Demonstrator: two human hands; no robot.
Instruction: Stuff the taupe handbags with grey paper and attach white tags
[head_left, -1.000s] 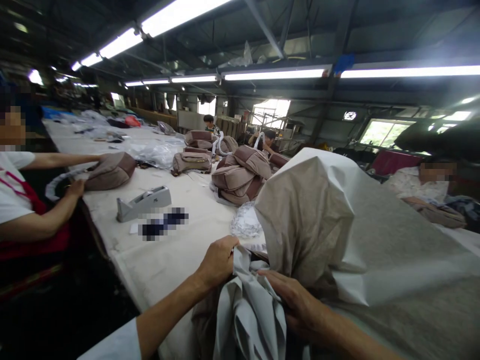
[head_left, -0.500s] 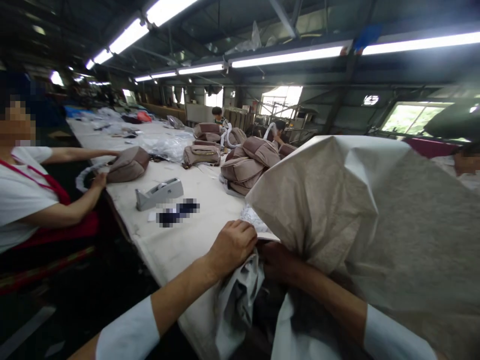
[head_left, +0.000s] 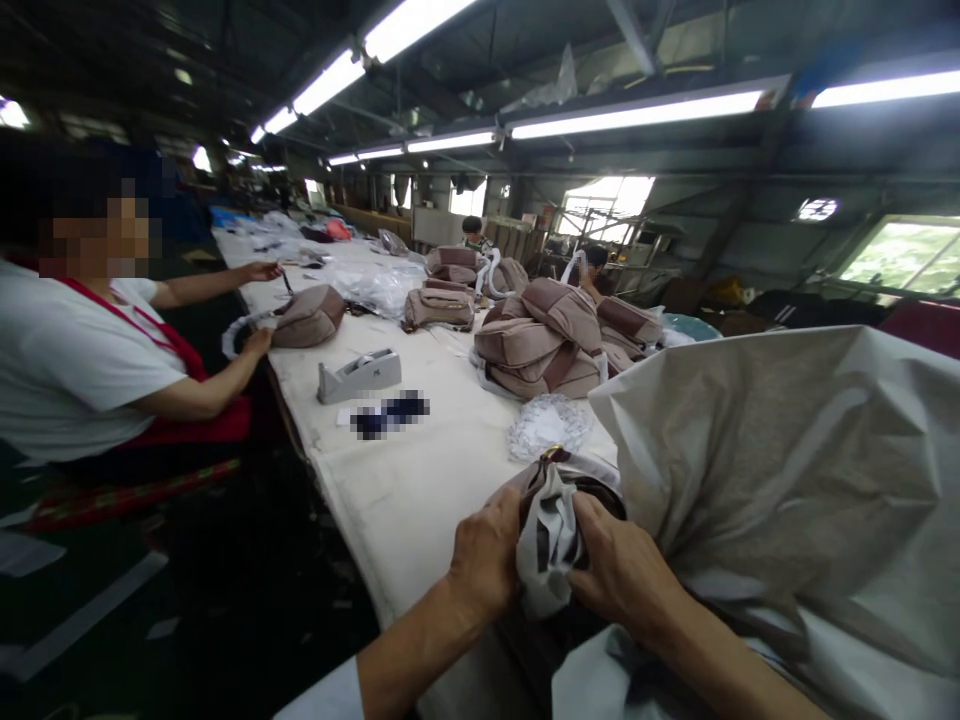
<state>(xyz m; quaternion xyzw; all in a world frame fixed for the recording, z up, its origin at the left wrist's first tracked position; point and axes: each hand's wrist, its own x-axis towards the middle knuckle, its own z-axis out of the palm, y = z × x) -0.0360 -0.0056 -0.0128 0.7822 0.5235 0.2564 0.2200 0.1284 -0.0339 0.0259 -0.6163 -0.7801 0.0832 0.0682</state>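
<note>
A brown bag [head_left: 534,478] is in front of me at the table's near edge, a bit of yellow metal showing at its top. My left hand [head_left: 486,550] is closed on the bag's left side. From the right, my right hand [head_left: 626,560] grips the bag's opening, its fingertips partly out of sight. Crumpled pale grey material [head_left: 551,545], perhaps lining or stuffing, bulges between the two hands. Close by my right forearm stands a large greyish-white sheet [head_left: 817,480], which covers much of the right side. The lower part of the bag is hidden.
A pile of brown bags [head_left: 540,345] lies beyond my hands, near a clump of clear plastic [head_left: 549,425]. On the white table [head_left: 405,490] stands a grey tape dispenser [head_left: 360,375]. At left, a co-worker [head_left: 97,360] handles another bag [head_left: 309,316]. Others sit across the table.
My view has swung left. The big sheet sits lower and further right, uncovering more of the bag pile. Both hands now hold the bag's top, with the pale material between them.
</note>
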